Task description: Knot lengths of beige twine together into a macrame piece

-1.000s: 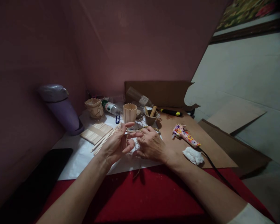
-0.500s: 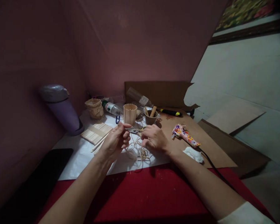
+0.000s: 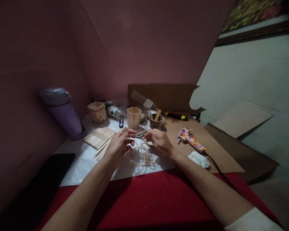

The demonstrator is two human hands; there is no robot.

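Note:
My left hand [image 3: 121,142] pinches one end of a short stretch of twine [image 3: 141,132] in front of the wooden-stick cup [image 3: 134,118]. At the other end of that stretch, my right hand [image 3: 160,141] is closed on the twine with thumb and forefinger. Scissors [image 3: 146,141] lie beneath, partly hidden by my right hand. A loose tangle of twine [image 3: 146,158] rests on the white paper [image 3: 74,170] between my wrists. Flat wooden sticks [image 3: 100,138] lie bundled left of my left hand.
At the back stand a decorated cup [image 3: 97,113], plastic bottles [image 3: 114,110] and a small pot [image 3: 156,122] holding sticks. On the right, a flowered glue gun [image 3: 191,140], white cloth [image 3: 199,159] and black-yellow cutter [image 3: 177,115] lie on cardboard [image 3: 225,163]. A purple tumbler [image 3: 67,118] leans left.
My right hand has shifted slightly right and its fingers have drawn together. The twine between my hands now shows more clearly, and the tangle below has shifted.

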